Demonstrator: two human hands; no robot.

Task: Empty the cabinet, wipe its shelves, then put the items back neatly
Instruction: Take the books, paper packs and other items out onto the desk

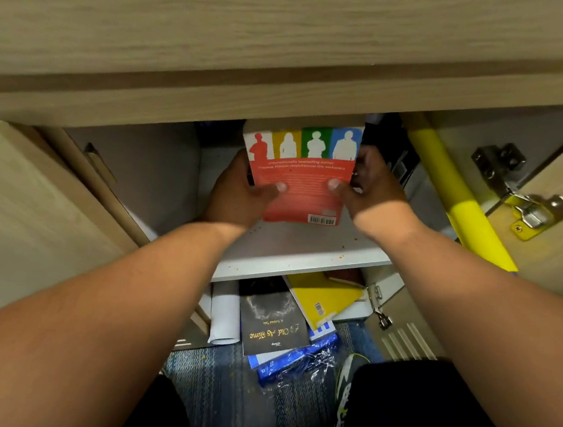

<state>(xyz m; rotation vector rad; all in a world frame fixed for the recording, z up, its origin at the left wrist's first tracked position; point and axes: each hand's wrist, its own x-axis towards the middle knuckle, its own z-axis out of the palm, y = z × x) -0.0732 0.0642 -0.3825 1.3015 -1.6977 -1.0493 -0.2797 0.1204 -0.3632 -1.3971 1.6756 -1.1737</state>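
Note:
A red paperback [301,194], back cover up with white silhouettes on coloured panels along its top, hangs above the white upper shelf [303,253] of the open cabinet. My left hand [240,195] grips its left edge, thumb on the cover. On the opposite edge my right hand [372,187] holds it the same way. The book's far end reaches under the cabinet's wooden top. Orange crumbs dot the shelf.
A yellow tube [460,203] leans at the cabinet's right beside the open door's hinges [528,206]. Dark items stand at the shelf's back right. Below lie a black book [273,319], a yellow book [327,297], rolled white paper [226,311] and a blue plastic-wrapped pack [297,359]. My shoe [350,378] rests on blue carpet.

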